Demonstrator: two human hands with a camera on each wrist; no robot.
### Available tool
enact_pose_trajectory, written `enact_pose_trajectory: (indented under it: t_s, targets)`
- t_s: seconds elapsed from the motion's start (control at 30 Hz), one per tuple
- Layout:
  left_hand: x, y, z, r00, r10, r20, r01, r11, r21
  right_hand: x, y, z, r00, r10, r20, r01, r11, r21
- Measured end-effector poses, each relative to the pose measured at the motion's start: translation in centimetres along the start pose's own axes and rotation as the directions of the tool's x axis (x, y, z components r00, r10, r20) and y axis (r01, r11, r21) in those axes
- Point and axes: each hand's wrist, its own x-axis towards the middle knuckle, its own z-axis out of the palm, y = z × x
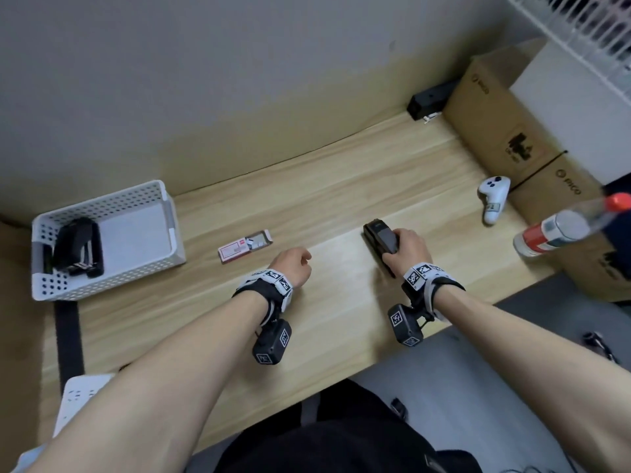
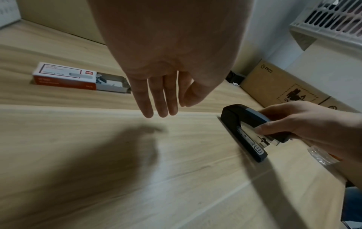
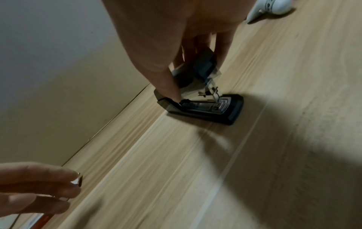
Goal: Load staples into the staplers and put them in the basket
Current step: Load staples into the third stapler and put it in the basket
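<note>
**A:** How far along is the job?

**B:** Partway, I'd judge. One black stapler (image 1: 80, 247) already lies in the white basket (image 1: 102, 203), out at nine o'clock on the desk (image 1: 324, 186). A second stapler (image 1: 380, 242) sits on the desk at about three o'clock from centre, under the right hand (image 1: 406, 249). A third black stapler (image 1: 428, 99) lies against the wall at one o'clock, untouched.

**A:** And the hands?

**B:** The right hand grips the top arm of the second stapler, thumb one side, fingers the other, with the arm raised off its base so the metal channel shows. The left hand (image 1: 295, 266) hovers at centre. From the right wrist view its fingertips pinch a small shiny strip of staples (image 3: 78, 180); from its own wrist view the fingers look nearly straight and close together.

**A:** So what's left?

**B:** Seat that strip, close the arm, carry the stapler to the basket, then probably repeat with the one at the wall.

**A:** Materials?

**B:** The staplers are matte black plastic, long and wedge-shaped, with bright steel inside. The basket is rigid perforated plastic, rectangular. The staple box (image 1: 244, 249), red and white card, lies open at eleven o'clock from the left hand, its tray slid out. The desk is smooth pale wood grain.
</note>
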Motion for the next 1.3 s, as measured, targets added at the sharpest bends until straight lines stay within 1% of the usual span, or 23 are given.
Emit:
enact_pose_trajectory:
  t_s: [0.03,0.1,0.2,0.27,0.33,0.43,0.53,0.6,0.67,0.73,0.87,0.93,0.97,1.03,1.13,1.23,1.3]
  targets:
    - [0.0,-0.1,0.0,1.000,-0.006,-0.005,0.006,1.000,0.000,0.1,0.1,0.1,1.000,-0.008,0.020,0.008,1.000,0.016]
    - [-0.3,-0.3,-0.1,1.000,-0.028,-0.014,0.028,1.000,-0.006,0.2,0.1,0.2,0.999,-0.029,0.017,0.028,0.998,0.050]
    - [-1.1,-0.9,-0.7,0.996,-0.075,-0.042,0.074,0.997,-0.030,-0.4,-1.0,0.3,0.995,-0.099,0.018,0.097,0.991,0.093]
    - [-1.8,-1.6,-1.1,0.994,-0.093,-0.059,0.091,0.995,-0.047,-1.1,-2.5,0.8,0.981,-0.180,0.070,0.174,0.981,0.089]
    - [-2.7,-2.5,-1.6,0.991,-0.113,-0.073,0.108,0.992,-0.068,-2.0,-4.3,1.9,0.954,-0.264,0.142,0.254,0.964,0.080]
    - [-4.2,-4.3,-2.4,0.985,-0.141,-0.099,0.129,0.985,-0.117,-3.6,-7.6,3.8,0.893,-0.387,0.231,0.379,0.922,0.081]
    - [-5.9,-6.7,-3.1,0.979,-0.170,-0.111,0.151,0.976,-0.160,-5.3,-11.3,6.0,0.794,-0.506,0.336,0.513,0.855,0.077]
    - [-7.2,-8.4,-3.4,0.979,-0.184,-0.094,0.165,0.970,-0.177,-6.4,-13.6,7.7,0.728,-0.563,0.392,0.577,0.811,0.092]
    - [-8.5,-10.2,-3.4,0.981,-0.178,-0.077,0.165,0.974,-0.158,-7.4,-15.6,9.4,0.670,-0.604,0.431,0.623,0.774,0.115]
    - [-9.8,-12.1,-3.4,0.981,-0.175,-0.084,0.164,0.978,-0.129,-8.4,-17.4,11.1,0.643,-0.627,0.440,0.642,0.754,0.136]
    - [-11.7,-15.3,-3.3,0.979,-0.160,-0.125,0.153,0.986,-0.061,-9.7,-20.3,13.1,0.615,-0.651,0.445,0.664,0.732,0.153]
    - [-12.1,-16.5,-3.3,0.979,-0.136,-0.153,0.132,0.991,-0.036,-9.9,-21.1,13.8,0.610,-0.650,0.454,0.670,0.728,0.142]
    - [-12.2,-17.0,-3.3,0.979,-0.121,-0.163,0.119,0.993,-0.021,-10.0,-21.3,14.0,0.615,-0.643,0.457,0.666,0.734,0.137]
    - [-12.2,-17.9,-3.3,0.982,-0.085,-0.169,0.089,0.996,0.017,-10.0,-21.4,14.3,0.643,-0.618,0.453,0.643,0.756,0.119]
    - [-11.4,-18.4,-3.2,0.990,-0.024,-0.142,0.034,0.997,0.070,-9.8,-20.9,13.7,0.685,-0.572,0.451,0.610,0.789,0.073]
    - [-10.1,-18.0,-3.0,0.991,0.052,-0.120,-0.038,0.993,0.113,-9.2,-19.5,12.6,0.734,-0.526,0.429,0.571,0.820,0.029]
    - [-9.4,-17.2,-2.9,0.989,0.100,-0.111,-0.077,0.979,0.190,-8.7,-18.3,12.0,0.768,-0.497,0.403,0.541,0.841,0.007]
